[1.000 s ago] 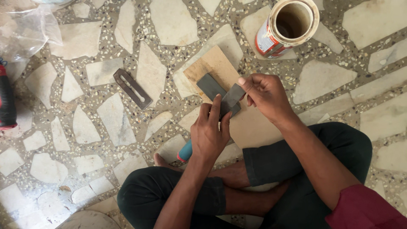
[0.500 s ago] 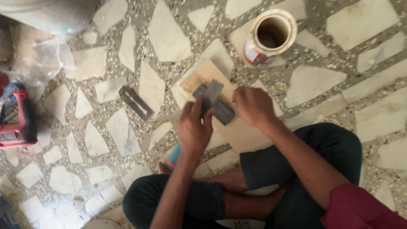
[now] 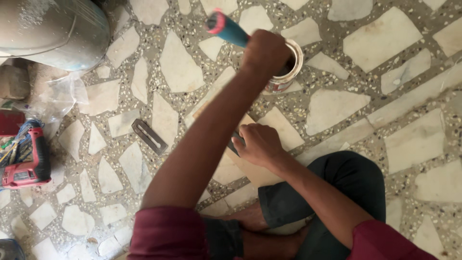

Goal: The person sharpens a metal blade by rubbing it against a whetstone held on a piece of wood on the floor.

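On the terrazzo floor (image 3: 385, 38), the wooden board (image 3: 250, 168) lies pinned under the right hand (image 3: 257, 144), fingers curled over a dark flat piece, while the left hand (image 3: 264, 50), fist wrapped round a teal-handled tool (image 3: 226, 28), dips into the open tin (image 3: 288, 72); judged loading step, calling for a steady lift back to the board.

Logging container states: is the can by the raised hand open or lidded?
Open. The can shows a bare round rim and dark inside, no lid on it. The left hand with a teal-handled tool covers part of the mouth; contents cannot tell.

Left hand (image 3: 263, 50) grips blue-handled tool with red end (image 3: 226, 28) over open round tin can (image 3: 288, 67) at 12 o'clock. Right hand (image 3: 260, 143) presses flat wooden board (image 3: 250, 168) at centre. Dark flat metal blade (image 3: 149, 136), red power drill (image 3: 26, 161) at 9 o'clock.
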